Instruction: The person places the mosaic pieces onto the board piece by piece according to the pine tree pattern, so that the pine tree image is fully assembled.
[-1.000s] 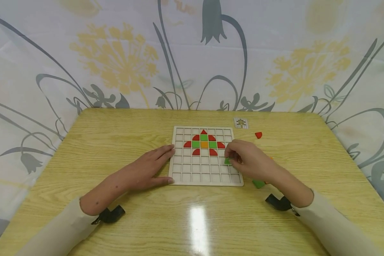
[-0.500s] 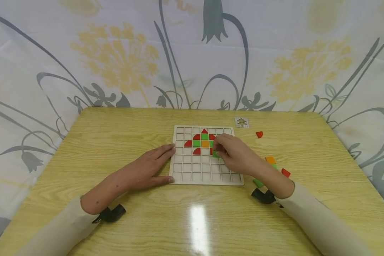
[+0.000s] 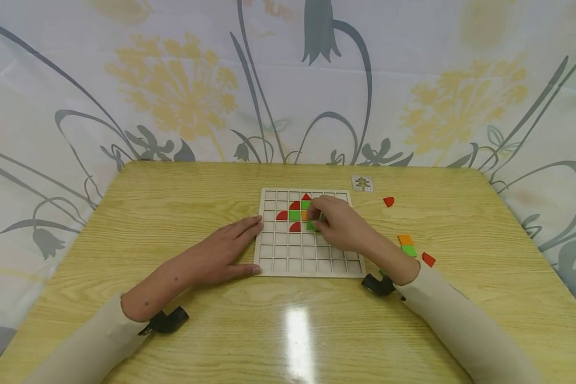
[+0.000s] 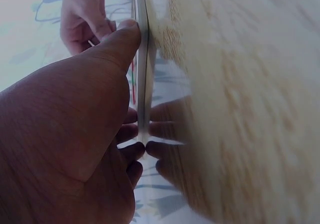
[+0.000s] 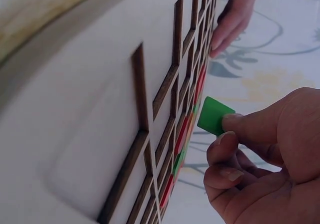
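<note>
My right hand (image 3: 336, 220) pinches a green square tile (image 5: 215, 115) between thumb and fingertips, over the middle of the white grid board (image 3: 288, 265). In the right wrist view the tile stands out from the fingertips, close to the board's face. My left hand (image 3: 221, 253) lies along the board's left edge, its fingers straight and touching the rim. Red quarter-round tiles (image 3: 281, 215), a green square (image 3: 294, 215), an orange square (image 3: 304, 215) and a red triangle (image 3: 306, 197) sit in the grid. My right hand hides the tiles on the pattern's right side.
Right of the board lie a loose orange tile (image 3: 405, 240), a light green tile (image 3: 409, 250) and a red tile (image 3: 429, 260). Another red tile (image 3: 389, 201) lies farther back. A small printed pattern card (image 3: 362, 183) is behind the board's right corner on the wooden table (image 3: 197, 186).
My right hand has moved left across the board with the green tile, from its right side to the middle. Loose tiles at the right have come into view. My left hand has stayed still.
</note>
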`<state>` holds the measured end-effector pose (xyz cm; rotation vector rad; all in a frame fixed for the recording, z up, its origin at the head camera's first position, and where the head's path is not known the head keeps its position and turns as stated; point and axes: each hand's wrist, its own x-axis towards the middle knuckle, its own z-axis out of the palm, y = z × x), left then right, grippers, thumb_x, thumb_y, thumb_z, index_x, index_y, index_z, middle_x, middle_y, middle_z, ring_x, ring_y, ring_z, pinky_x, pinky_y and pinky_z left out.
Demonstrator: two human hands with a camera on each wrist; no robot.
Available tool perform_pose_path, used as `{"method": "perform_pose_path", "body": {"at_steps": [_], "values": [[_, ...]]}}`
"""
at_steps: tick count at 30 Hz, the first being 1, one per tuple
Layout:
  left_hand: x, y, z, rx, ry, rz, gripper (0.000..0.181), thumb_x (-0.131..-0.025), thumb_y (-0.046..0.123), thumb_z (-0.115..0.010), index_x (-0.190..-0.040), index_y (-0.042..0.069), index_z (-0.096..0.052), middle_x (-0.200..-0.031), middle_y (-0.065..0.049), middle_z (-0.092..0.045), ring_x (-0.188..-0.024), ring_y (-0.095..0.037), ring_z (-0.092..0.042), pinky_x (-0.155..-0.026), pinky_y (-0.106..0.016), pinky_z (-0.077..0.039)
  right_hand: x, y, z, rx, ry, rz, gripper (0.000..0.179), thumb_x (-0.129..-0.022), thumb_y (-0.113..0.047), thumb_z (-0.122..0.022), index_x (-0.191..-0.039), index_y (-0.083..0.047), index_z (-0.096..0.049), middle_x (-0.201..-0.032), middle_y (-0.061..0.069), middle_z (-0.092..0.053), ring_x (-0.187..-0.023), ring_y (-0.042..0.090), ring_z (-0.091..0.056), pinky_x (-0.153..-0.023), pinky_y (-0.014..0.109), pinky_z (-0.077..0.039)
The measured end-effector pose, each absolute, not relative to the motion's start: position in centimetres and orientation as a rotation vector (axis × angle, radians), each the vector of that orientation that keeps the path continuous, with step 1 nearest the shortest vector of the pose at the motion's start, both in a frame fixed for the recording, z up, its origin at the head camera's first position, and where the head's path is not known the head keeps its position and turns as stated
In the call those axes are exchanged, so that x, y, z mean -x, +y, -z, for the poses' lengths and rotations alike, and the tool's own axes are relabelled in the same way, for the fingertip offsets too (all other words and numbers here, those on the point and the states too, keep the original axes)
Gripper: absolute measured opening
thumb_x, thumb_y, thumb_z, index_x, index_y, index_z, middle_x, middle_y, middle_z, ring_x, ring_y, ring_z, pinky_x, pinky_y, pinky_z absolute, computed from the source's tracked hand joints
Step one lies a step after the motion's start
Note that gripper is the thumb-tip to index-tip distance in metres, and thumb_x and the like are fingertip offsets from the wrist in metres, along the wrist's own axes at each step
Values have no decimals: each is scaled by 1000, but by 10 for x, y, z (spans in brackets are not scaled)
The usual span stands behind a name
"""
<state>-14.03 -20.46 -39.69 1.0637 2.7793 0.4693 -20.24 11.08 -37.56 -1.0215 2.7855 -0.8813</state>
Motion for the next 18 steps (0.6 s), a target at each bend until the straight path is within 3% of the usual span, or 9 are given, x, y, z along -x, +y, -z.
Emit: {"method": "perform_pose_path", "body": {"at_steps": [18], "values": [[140,-204,396,-1064,2779,-468,91,-103,52,-66,-168,2,-27,-175,-15,-22,-159,-37,-27,-125,-58,-31,212,105,378,958,2701,892,8,-102,-2,-67,-107,-6,-72,-97,3,-70,-83,18,-62,-76,36,-53]]}}
